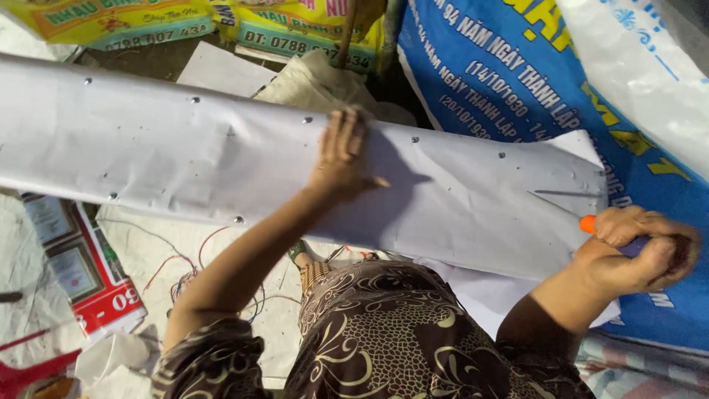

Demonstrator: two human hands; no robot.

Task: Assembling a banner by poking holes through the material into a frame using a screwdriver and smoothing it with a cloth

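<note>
The left hand presses flat, fingers spread, on the long white studded plastic sheet running left to right, while the right hand, clenched around an orange-tipped cutter, sits at its right end.

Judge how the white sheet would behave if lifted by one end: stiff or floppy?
Probably floppy: the white sheet shows creases and bends under the flat left hand. Likely light for its size, being thin. The cut near the right hand, gripping an orange-tipped tool, might tear further.
</note>
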